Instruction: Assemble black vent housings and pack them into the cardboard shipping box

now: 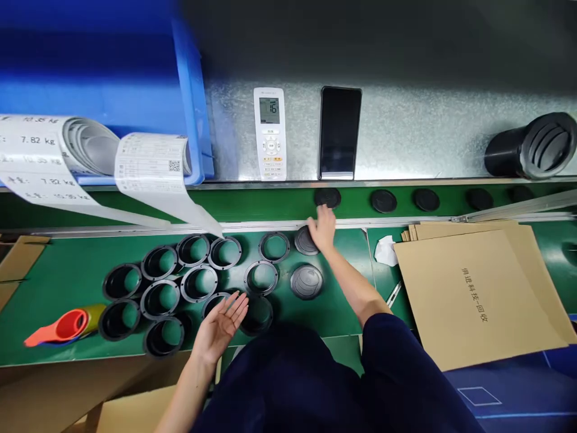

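At center, the right hand (323, 228) reaches to a black disc (327, 197) on the green belt (270, 205); whether its grip has closed on it, I cannot tell. The left hand (222, 329), palm up, grip released and empty, is at lower center by the black rings (198, 282). Two vents (306, 281) lie on the tabletop (336, 310), right of the rings.
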Motion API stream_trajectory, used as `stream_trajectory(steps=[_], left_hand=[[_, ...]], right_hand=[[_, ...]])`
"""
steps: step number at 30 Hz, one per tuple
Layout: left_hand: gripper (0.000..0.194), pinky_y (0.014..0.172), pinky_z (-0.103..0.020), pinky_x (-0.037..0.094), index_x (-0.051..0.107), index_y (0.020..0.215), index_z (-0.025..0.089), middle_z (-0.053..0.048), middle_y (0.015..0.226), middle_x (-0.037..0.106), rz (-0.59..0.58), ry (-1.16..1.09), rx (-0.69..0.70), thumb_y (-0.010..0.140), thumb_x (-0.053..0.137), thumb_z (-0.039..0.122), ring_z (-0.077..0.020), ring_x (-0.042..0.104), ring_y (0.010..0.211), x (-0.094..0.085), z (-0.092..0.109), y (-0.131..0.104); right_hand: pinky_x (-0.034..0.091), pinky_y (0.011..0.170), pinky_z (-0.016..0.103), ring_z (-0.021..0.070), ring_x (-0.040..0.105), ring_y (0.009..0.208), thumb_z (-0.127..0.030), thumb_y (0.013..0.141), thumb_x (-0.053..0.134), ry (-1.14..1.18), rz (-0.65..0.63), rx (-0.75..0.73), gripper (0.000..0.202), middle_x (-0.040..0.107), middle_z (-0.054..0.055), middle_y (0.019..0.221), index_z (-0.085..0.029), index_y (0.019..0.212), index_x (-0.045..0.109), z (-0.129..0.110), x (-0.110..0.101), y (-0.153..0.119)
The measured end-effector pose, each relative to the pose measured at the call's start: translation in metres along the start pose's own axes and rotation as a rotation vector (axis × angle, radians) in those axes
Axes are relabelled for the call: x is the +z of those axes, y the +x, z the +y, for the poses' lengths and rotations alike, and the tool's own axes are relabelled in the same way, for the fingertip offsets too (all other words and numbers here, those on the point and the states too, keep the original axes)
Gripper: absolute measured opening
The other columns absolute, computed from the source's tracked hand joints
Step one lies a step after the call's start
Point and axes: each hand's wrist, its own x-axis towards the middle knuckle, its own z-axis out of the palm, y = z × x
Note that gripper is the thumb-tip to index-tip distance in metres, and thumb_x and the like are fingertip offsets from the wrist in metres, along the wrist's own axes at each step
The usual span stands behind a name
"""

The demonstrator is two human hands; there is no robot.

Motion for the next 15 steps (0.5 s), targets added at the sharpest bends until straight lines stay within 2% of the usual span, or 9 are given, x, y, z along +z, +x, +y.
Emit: stream_trajectory(steps=[2,3,5,6,8,11,13,15], left_hand=[[0.053,0.098,-0.035,0.06,0.047,0.149,0.014,-0.017,0.128,0.069,0.014,0.023,0.001,0.096,0.048,0.019,-0.0247,0.069,0.116,0.001,0.001,0.001],[0.052,0.095,-0.034,0.061,0.049,0.147,0.013,-0.017,0.125,0.071,0.015,0.033,0.001,0.096,0.049,0.018,-0.0241,0.071,0.112,0.001,0.0,0.002],[0.048,0.089,-0.032,0.063,0.052,0.143,0.01,-0.017,0.119,0.073,0.012,0.046,0.004,0.095,0.049,0.017,-0.0229,0.074,0.105,0.002,-0.001,0.003],[0.046,0.088,-0.032,0.063,0.054,0.141,0.01,-0.017,0.117,0.073,0.009,0.049,0.006,0.095,0.049,0.016,-0.0224,0.074,0.102,0.003,-0.001,0.004],[0.041,0.087,-0.032,0.063,0.059,0.135,0.01,-0.016,0.115,0.073,-0.003,0.062,0.005,0.095,0.05,0.015,-0.0214,0.074,0.099,0.008,-0.003,0.007],[0.035,0.095,-0.032,0.059,0.064,0.127,0.012,-0.016,0.118,0.072,-0.054,0.093,0.002,0.094,0.054,0.016,-0.0208,0.072,0.104,0.021,-0.004,0.013],[0.033,0.103,-0.034,0.054,0.066,0.125,0.014,-0.015,0.122,0.07,-0.111,0.081,0.012,0.093,0.056,0.019,-0.0213,0.07,0.11,0.034,-0.005,0.015],[0.034,0.109,-0.041,0.049,0.065,0.126,0.018,-0.015,0.125,0.069,-0.208,0.011,0.049,0.095,0.058,0.029,-0.024,0.067,0.116,0.046,-0.005,0.015]], right_hand=[[0.038,0.114,0.053,0.0335,0.036,0.146,-0.039,0.098,0.051,0.261,0.208,0.369,0.058,0.043,0.028,0.152,-0.005,0.144,0.046,0.007,-0.017,0.038],[0.047,0.105,0.048,0.0335,0.048,0.137,-0.036,0.096,0.055,0.36,0.243,0.504,0.052,0.053,0.031,0.14,-0.003,0.136,0.051,0.01,-0.025,0.056],[0.056,0.081,0.037,0.0296,0.067,0.107,-0.032,0.094,0.062,0.474,0.195,0.635,0.035,0.07,0.026,0.106,-0.004,0.115,0.061,0.012,-0.036,0.085],[0.056,0.069,0.03,0.0252,0.07,0.09,-0.03,0.093,0.064,0.513,0.147,0.651,0.025,0.071,0.019,0.087,-0.007,0.104,0.062,0.01,-0.039,0.093],[0.048,0.053,0.021,0.016,0.066,0.064,-0.024,0.093,0.064,0.622,0.062,0.676,0.013,0.065,0.006,0.064,-0.014,0.088,0.058,0.0,-0.037,0.098],[0.04,0.045,0.016,0.0084,0.058,0.051,-0.021,0.097,0.055,0.79,-0.073,0.657,0.02,0.061,-0.001,0.058,-0.019,0.078,0.051,-0.029,-0.02,0.073],[0.042,0.045,0.015,0.0076,0.058,0.049,-0.022,0.096,0.057,0.875,-0.198,0.635,0.023,0.064,0.0,0.06,-0.019,0.075,0.05,-0.053,-0.007,0.032],[0.045,0.046,0.018,0.0094,0.06,0.051,-0.027,0.091,0.065,0.972,-0.384,0.606,0.024,0.068,0.003,0.064,-0.019,0.073,0.052,-0.076,0.004,-0.025]])
